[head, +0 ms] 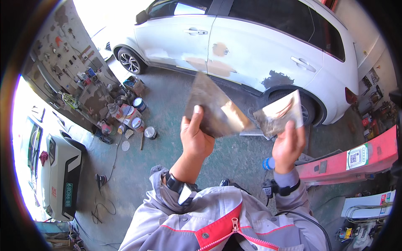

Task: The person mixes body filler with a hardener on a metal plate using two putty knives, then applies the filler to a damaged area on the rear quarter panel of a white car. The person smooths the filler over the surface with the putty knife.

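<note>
My left hand (pixel 198 139) grips a flat metal plate (pixel 205 97) by its near edge, thumb on top. A smear of beige paste, likely body filler, (pixel 235 114) lies on the plate's right part. Between the fingers and thumb of my right hand (pixel 288 146) is a smaller flat spreader (pixel 268 124), tilted, with pale paste (pixel 279 108) on its face. The two sheets are close together, their near corners apart. Beyond them stands a white car (pixel 251 44). Beige filler patches (pixel 220 67) mark its doors, and a dark bare patch (pixel 277 79) sits above the rear wheel arch.
Paint cans (pixel 137 124) and other containers crowd the floor at left, below a tool-hung wall (pixel 59 40). A corded sander (pixel 100 179) and its cable lie nearer. A red lift post (pixel 342 163) rises at right beside a blue can (pixel 268 163). Another vehicle (pixel 58 169) stands at far left.
</note>
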The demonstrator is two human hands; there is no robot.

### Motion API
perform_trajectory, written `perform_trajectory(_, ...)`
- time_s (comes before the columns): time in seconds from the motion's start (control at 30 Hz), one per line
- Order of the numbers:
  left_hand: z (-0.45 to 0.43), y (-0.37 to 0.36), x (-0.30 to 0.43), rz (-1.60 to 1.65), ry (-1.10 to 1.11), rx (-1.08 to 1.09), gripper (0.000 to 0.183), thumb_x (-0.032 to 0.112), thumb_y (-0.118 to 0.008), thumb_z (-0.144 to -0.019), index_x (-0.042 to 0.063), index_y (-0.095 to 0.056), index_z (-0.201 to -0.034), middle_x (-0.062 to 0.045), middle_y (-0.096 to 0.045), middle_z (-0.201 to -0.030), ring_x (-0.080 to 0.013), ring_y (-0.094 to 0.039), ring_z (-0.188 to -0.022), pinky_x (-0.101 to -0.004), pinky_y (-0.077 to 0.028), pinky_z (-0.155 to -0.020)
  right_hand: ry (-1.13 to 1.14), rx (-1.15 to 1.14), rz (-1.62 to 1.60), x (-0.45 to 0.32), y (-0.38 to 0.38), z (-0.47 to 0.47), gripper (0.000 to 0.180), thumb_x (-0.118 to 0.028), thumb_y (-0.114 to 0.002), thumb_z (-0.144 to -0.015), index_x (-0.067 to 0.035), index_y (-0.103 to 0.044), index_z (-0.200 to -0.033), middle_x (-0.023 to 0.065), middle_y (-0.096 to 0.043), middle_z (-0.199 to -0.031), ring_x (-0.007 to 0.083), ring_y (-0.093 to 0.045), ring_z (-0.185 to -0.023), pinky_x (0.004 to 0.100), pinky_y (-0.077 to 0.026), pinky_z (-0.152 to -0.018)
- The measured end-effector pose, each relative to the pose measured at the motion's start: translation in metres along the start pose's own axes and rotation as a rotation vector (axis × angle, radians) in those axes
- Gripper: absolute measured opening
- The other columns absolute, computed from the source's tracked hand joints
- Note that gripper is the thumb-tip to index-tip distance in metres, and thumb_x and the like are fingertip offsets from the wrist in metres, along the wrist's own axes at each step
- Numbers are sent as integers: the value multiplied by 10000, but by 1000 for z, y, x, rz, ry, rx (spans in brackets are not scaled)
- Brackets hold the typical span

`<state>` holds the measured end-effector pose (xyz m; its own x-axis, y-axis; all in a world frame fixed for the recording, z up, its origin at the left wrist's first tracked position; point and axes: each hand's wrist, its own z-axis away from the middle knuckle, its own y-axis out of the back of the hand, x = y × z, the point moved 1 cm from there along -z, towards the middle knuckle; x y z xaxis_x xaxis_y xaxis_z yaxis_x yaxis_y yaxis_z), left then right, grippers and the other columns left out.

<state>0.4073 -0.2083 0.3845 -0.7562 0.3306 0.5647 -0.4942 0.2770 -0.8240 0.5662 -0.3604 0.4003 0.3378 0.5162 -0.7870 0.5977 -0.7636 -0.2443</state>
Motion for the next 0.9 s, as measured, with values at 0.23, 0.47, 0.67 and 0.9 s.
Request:
perform_trajectory(0.23, -17, -2, -49, -12, 77, 42, 219, 165, -646, -1026, 56, -645, -1216, -44, -707, -1150, -175, -668, -1041, -358, -546, -914, 7, -673, 263, 25, 39, -22, 300, -111, -606, -1039, -9, -671, -1314, 56, -645, -1017, 86, -562, -772, 257, -454, -656)
perform_trajectory(0.47, -36, -28, -68, -53, -236, 28, 227, 161, -631, -1037, 30, -628, -1222, -53, -687, -1180, -165, -635, -1084, -356, -510, -955, 367, -314, 639, 31, 38, -46, 364, -52, -574, -1016, -28, -639, -1374, 140, -665, -1043, 192, -637, -796, 311, -507, -669)
perform_trajectory(0.67, -38, -46, -86, -125, -366, -143, 161, 102, -639, -1026, -9, -643, -1143, -68, -699, -1111, -132, -638, -998, -303, -515, -888, 345, -487, 608, 41, 5, -25, 534, 73, -651, -817, -67, -672, -1331, 147, -664, -1092, 303, -659, -902, 362, -546, -726)
perform_trajectory(0.9, -49, -54, -96, -89, -340, -198, 203, 110, -644, -1024, -15, -643, -1184, -79, -689, -1154, -142, -625, -1048, -320, -494, -952, 351, -127, 632, 36, 29, -51, 388, 35, -640, -924, -35, -680, -1303, 173, -664, -1075, 265, -658, -803, 341, -536, -684)
